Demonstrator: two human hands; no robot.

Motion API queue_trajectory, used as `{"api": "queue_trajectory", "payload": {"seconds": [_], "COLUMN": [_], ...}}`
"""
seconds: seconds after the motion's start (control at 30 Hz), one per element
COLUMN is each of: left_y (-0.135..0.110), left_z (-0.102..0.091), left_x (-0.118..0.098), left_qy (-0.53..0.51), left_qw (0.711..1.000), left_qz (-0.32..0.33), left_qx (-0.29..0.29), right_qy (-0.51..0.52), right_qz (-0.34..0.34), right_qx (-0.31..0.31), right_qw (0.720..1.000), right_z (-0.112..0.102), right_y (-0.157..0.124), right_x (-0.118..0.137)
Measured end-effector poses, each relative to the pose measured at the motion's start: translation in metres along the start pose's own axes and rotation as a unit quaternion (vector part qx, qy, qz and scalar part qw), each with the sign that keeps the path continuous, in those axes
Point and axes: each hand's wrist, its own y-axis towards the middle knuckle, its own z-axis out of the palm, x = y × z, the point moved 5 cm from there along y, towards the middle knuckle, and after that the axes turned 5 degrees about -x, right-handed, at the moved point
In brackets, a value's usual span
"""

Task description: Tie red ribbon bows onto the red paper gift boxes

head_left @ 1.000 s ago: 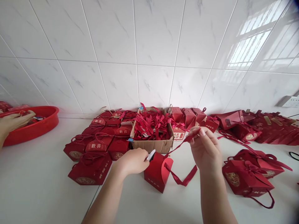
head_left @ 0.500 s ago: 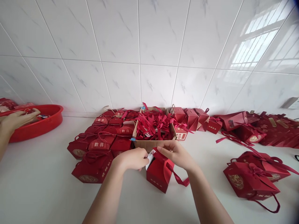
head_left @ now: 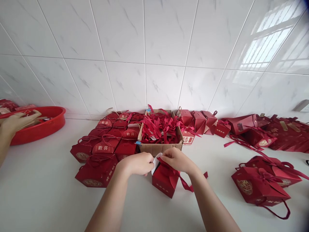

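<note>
On the white table in front of me stands a small red gift box with gold lettering on its front, its top partly open. My left hand pinches the left flap, whose white inner side shows. From the right, my right hand has thumb and fingers closed on a red flap at the box's top. A red ribbon trails from the box's right side, its far end passing behind my right forearm. Both hands' fingertips are partly hidden.
Behind the box, a cardboard carton holds tangled red ribbons. Packed red gift boxes stand left; two tied boxes sit right. At far left, another person's hand is over a red basin. A tiled wall rises behind.
My right hand has shifted slightly left with the flap, bringing it closer to the left one. The ribbon's end now shows right of my forearm. My left hand has barely moved.
</note>
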Motion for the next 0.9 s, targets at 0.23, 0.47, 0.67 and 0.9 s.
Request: {"api": "queue_trajectory", "payload": {"seconds": [0.23, 0.47, 0.67, 0.9], "left_y": [-0.003, -0.006, -0.008, -0.011], "left_z": [-0.002, -0.002, -0.001, -0.003], "left_x": [-0.002, -0.005, -0.007, -0.006], "left_qy": [-0.016, -0.031, -0.023, -0.027], "left_qw": [1.000, 0.999, 1.000, 1.000], "left_qz": [-0.013, -0.018, -0.018, 0.010], "left_qx": [-0.008, -0.009, -0.005, 0.008], "right_qy": [0.010, 0.019, 0.022, 0.025], "right_qz": [-0.008, -0.016, -0.016, -0.006], "right_qx": [0.001, 0.002, 0.006, 0.007], "right_qw": [1.000, 1.000, 1.000, 1.000], "right_z": [0.003, 0.006, 0.008, 0.006], "right_y": [0.000, 0.001, 0.001, -0.001], "right_x": [0.003, 0.004, 0.007, 0.007]}}
